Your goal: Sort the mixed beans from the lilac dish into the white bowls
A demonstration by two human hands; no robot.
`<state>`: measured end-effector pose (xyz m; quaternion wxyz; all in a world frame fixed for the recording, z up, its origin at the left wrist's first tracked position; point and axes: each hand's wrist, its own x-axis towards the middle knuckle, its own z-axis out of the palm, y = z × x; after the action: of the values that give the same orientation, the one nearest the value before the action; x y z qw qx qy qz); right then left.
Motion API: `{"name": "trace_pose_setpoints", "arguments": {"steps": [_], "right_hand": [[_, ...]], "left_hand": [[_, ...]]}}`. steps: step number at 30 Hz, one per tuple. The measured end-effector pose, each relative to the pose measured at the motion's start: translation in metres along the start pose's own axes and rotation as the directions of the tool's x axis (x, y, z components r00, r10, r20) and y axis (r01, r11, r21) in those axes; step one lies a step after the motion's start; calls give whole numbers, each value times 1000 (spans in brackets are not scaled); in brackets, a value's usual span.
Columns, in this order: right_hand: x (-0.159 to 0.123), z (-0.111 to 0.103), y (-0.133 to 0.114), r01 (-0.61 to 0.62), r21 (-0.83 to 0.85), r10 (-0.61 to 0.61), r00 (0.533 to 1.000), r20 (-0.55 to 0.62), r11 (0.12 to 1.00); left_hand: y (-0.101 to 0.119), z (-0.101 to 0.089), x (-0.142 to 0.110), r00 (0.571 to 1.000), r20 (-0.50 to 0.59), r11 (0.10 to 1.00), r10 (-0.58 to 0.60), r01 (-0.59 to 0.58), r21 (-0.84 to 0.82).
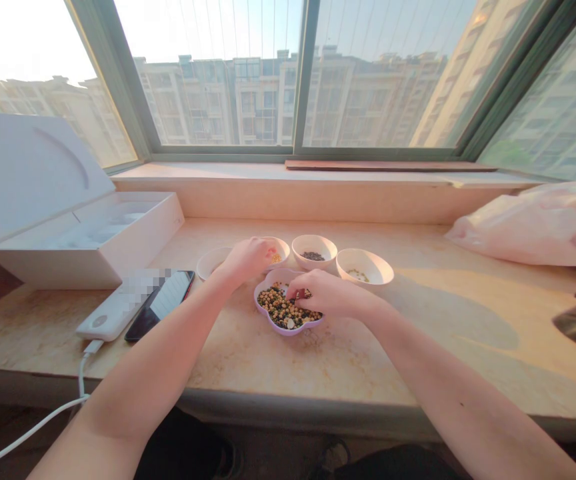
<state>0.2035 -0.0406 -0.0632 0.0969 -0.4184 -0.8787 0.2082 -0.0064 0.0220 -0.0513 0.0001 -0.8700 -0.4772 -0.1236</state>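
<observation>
Right hand (331,295) curled into mixed beans (281,308) in a lilac lobed dish (288,331), midway along the marble windowsill (368,360); left hand (245,260) curled over a small white bowl (281,245); whether either grip holds a bean, hidden.

Lilac lobed dish (288,331) sits level, heaped with mixed yellow peas and dark green beans (281,308). Just beyond it stand four white bowls, left to right: one partly hidden (211,263), one holding yellow grains (282,243), one holding dark seeds (314,256), and one holding sparse pale seeds (358,275).
</observation>
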Motion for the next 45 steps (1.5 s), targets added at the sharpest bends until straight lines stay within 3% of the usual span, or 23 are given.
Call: {"name": "trace_pose_setpoints", "arguments": {"steps": [12,22,27,34,40,45], "right_hand": [[7,11,3,50,76,-43,995,-92,996],[8,8,-7,14,19,-13,999,-48,1000],[6,2,1,29,171,-20,999,-49,985],[6,-4,13,43,357,-2,993,-115,933],[6,-3,9,34,295,15,987,-162,955],[11,-1,11,-5,333,112,946,-304,943]], "left_hand": [[3,3,0,998,-20,998,55,-55,-8],[1,7,1,995,-43,996,90,-89,20],[3,4,0,996,-34,997,78,-78,27],[6,1,0,998,-35,999,54,-53,9],[5,1,3,995,-80,997,59,-62,-39],[11,-4,-1,990,-69,979,122,-132,-154]]}}
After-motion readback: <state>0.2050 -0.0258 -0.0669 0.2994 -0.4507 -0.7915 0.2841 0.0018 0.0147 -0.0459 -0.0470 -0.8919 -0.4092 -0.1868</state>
